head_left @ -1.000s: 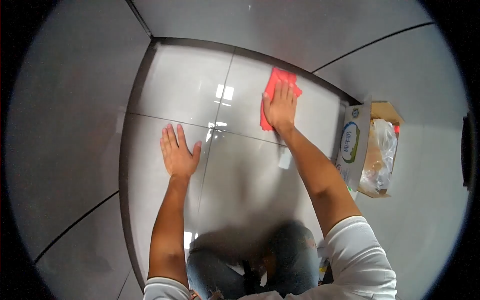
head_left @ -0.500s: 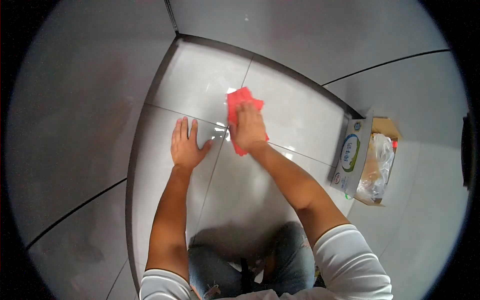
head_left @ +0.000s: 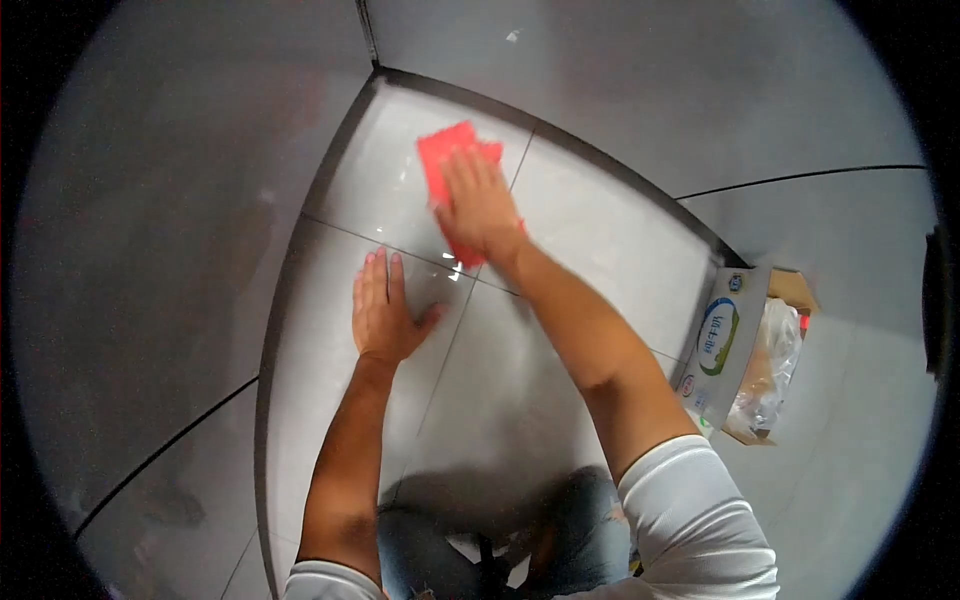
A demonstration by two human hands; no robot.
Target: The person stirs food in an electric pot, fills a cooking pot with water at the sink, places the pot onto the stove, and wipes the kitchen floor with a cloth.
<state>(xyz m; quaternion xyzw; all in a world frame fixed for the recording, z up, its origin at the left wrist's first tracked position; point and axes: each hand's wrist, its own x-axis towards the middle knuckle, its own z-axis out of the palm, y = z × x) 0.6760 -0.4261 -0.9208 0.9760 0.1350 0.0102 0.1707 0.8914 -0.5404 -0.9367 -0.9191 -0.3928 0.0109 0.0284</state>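
Observation:
A red cloth (head_left: 436,158) lies spread on the glossy pale tiled floor (head_left: 620,240), across the upper-left tile. On top of it my right hand (head_left: 476,200) presses flat, fingers extended and slightly blurred, with cloth showing beyond the fingertips and below the palm. My left hand (head_left: 388,308) rests palm down on bare tile to the lower left of the cloth, its fingers stretched and the thumb spread. It holds nothing.
An open cardboard box (head_left: 715,345) with clear plastic bags (head_left: 775,365) inside stands at the right. Dark trim (head_left: 600,155) borders the floor below grey wall panels. My knees (head_left: 580,520) are at the bottom.
My right hand and the red cloth have moved left across the floor, dipping nearer and then going up again. The view has turned, and my left hand stays flat on the floor.

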